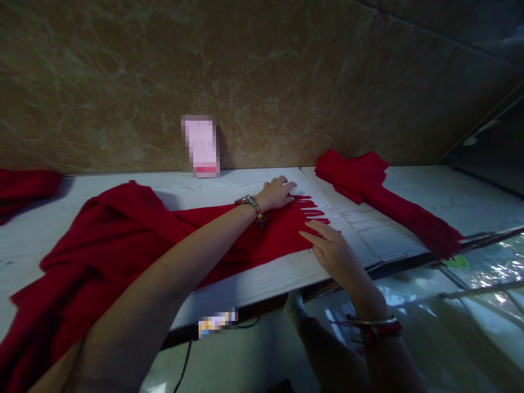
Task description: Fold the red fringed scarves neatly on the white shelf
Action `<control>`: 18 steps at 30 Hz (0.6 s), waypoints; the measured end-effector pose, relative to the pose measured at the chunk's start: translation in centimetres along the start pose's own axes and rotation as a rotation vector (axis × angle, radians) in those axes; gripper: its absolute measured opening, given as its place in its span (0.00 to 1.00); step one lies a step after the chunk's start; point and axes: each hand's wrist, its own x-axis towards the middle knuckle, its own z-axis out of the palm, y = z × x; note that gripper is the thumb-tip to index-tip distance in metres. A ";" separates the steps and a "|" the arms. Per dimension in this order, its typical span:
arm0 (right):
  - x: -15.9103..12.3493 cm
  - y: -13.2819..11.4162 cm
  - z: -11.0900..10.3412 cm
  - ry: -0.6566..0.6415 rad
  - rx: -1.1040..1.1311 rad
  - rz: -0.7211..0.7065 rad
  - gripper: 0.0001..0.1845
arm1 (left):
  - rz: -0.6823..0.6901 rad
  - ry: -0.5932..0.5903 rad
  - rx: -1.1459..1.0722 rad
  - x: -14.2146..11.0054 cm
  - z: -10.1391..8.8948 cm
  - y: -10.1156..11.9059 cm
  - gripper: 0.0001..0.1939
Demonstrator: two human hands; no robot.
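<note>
A red fringed scarf [270, 240] lies along the pale wood-grain tabletop, flat at its fringed end and bunched in loose folds toward the left. My left hand [275, 194] rests on the far edge of the scarf beside the fringe, fingers spread. At the near corner of the same end, my right hand [327, 245] touches the cloth and fringe with its fingers stretched out. Neither hand grips the fabric. Part of the scarf is hidden beneath my left forearm.
Another red scarf [364, 183], folded and knotted-looking, lies to the right, its fringe hanging at the table's front edge. More red cloth [28, 188] sits at the far left. A blurred pink card or box [202, 144] leans on the brown marbled wall [262, 82]. A cable [186, 363] hangs below.
</note>
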 end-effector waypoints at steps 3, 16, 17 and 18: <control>-0.2 0.3 0.4 -0.091 0.051 -0.028 0.25 | -0.022 -0.137 0.078 -4.0 -1.3 -0.2 0.29; 2.6 -4.1 -1.3 -0.072 0.186 -0.006 0.28 | -0.433 0.271 0.198 -24.9 -6.0 -12.4 0.26; 3.5 -5.6 -1.3 -0.047 0.220 -0.014 0.26 | -0.498 0.341 0.141 -25.9 -6.1 -13.2 0.26; 4.4 -7.2 -1.1 -0.036 0.252 -0.019 0.24 | -0.569 0.400 0.072 -26.8 -6.1 -13.7 0.26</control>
